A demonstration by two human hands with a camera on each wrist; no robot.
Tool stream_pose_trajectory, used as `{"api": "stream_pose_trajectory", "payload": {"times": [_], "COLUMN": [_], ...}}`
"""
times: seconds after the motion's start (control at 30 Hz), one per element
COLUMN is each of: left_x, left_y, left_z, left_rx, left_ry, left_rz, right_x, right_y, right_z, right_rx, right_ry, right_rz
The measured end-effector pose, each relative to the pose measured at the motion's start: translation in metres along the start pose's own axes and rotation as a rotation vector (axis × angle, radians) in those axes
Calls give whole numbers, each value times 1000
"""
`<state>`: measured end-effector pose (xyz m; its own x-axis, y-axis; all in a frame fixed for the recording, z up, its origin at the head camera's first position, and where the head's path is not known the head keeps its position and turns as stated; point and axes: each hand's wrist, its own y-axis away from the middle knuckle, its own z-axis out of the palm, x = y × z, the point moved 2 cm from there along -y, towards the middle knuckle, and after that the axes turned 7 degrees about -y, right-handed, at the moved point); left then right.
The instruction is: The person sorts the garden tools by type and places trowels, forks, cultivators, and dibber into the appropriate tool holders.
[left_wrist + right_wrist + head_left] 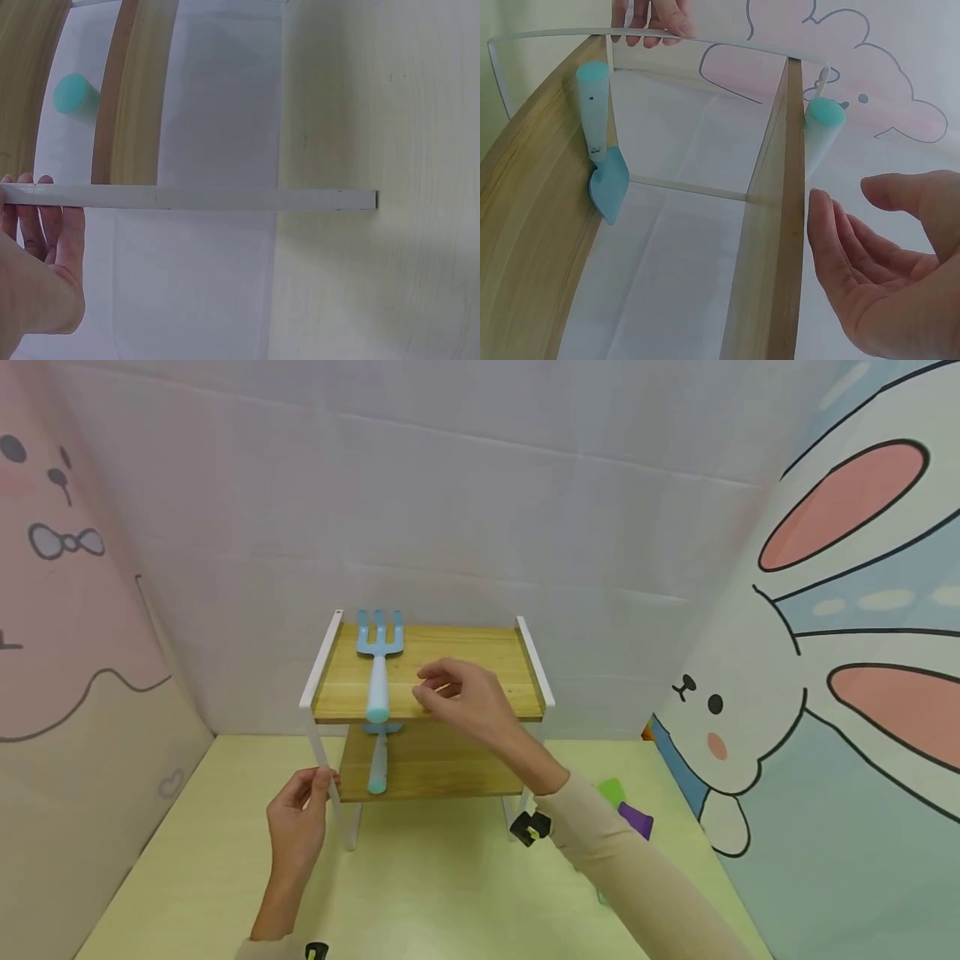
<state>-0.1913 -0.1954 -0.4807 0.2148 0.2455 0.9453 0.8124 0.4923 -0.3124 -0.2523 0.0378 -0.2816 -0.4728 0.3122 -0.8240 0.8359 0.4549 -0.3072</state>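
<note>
A two-tier shelf with wooden boards and a white frame stands ahead. On its upper board (480,647) lies a light blue toy garden fork (378,672), tines toward the back. The lower board (442,760) bears a blue toy trowel (609,184), its blade plain in the right wrist view. My left hand (300,814) grips the white left front leg (225,198) of the shelf between thumb and fingers. Over the upper board, right of the fork handle, hovers my right hand (468,697), fingers bent loosely, thumb apart from them and nothing held.
Behind the shelf hangs a pale sheet (450,510). A pink printed panel (75,610) rises at left and a rabbit-print panel (862,693) at right. Green (611,791) and purple pieces (636,820) lie on the pale table (442,893), partly behind my right sleeve.
</note>
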Motion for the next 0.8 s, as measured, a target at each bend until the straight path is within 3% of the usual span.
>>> {"api": "stream_pose_trajectory", "payload": {"times": [0.23, 0.8], "left_x": [2, 3], "left_y": [-1, 1], "left_z": [0, -1], "left_rx": [5, 1], "left_ry": [20, 16], "left_rz": [0, 8], "right_x": [2, 21], "right_y": [11, 44], "right_z": [-8, -18], "right_rx": [32, 43], "right_ry": [-44, -159], "right_rz": [-68, -88]}}
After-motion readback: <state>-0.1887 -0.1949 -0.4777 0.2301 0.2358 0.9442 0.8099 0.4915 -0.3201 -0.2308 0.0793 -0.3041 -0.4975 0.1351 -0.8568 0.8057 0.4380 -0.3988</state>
